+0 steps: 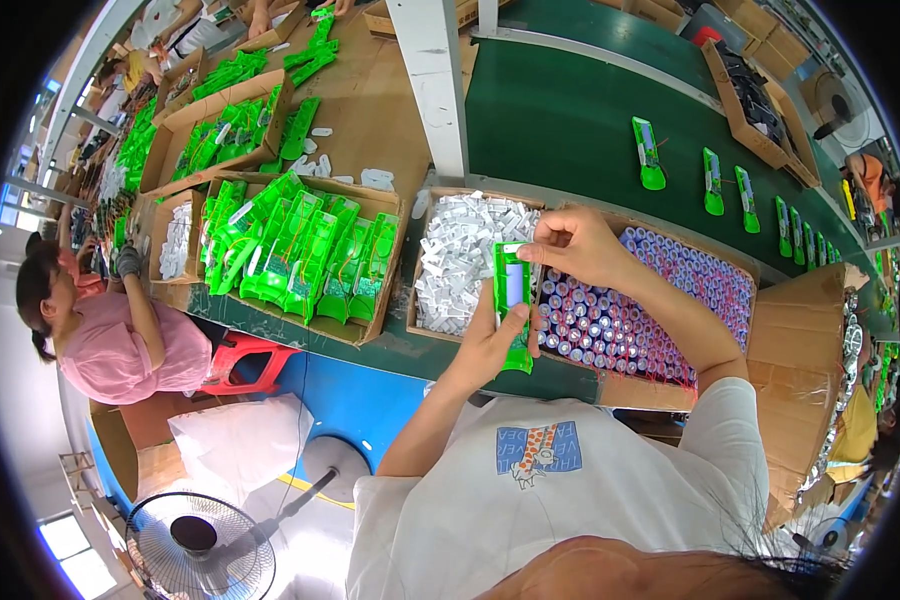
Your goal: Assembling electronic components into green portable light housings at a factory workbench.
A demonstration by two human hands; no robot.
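Observation:
My left hand (490, 340) grips a green plastic housing (513, 310) upright, with a pale cylindrical cell seated in it. My right hand (573, 245) pinches the top end of that housing with thumb and fingers. Below my hands, a cardboard box of several purple-topped cylindrical cells (660, 300) lies to the right. A box of small white plastic parts (458, 255) lies just left of the housing.
A cardboard tray of several green housings (305, 255) sits at left, with more boxes behind it. A dark green conveyor belt (570, 120) carries several finished green pieces (650, 155). A white post (435, 80) rises ahead. Another person in pink (110, 340) sits at left; a fan (200, 550) stands below.

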